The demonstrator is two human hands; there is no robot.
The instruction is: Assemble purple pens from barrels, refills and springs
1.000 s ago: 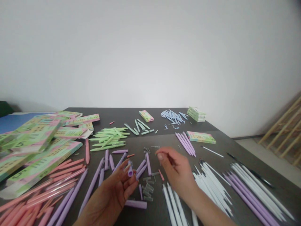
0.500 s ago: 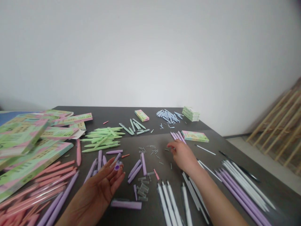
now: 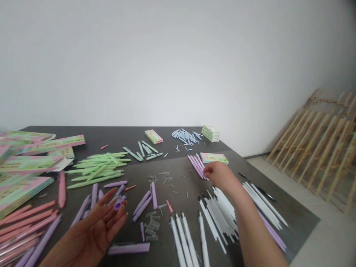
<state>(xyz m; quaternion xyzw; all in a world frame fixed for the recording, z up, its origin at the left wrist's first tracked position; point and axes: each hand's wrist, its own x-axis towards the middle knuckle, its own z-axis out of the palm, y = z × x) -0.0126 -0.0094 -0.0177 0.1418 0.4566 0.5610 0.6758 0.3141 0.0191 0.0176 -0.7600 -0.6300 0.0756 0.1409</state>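
Observation:
My left hand (image 3: 94,228) lies palm up over the dark table (image 3: 178,163), fingers loosely stretched, with a small purple pen piece (image 3: 118,205) resting between its fingertips. My right hand (image 3: 219,174) reaches far forward and curls its fingers onto a row of purple pens (image 3: 195,165) lying beside a green and pink box (image 3: 214,158). Whether it grips one I cannot make out. Small metal springs (image 3: 167,180) are scattered between the hands.
Purple pen barrels (image 3: 144,202), white refills (image 3: 219,211), green pens (image 3: 97,167), pink pens (image 3: 25,218) and blue parts (image 3: 185,135) cover the table. Stacked boxes (image 3: 25,163) sit left. A wooden rack (image 3: 317,144) leans against the right wall.
My right hand has travelled from the springs in the middle out to the far purple pens. The view has swung right. My left hand stays low with the purple piece.

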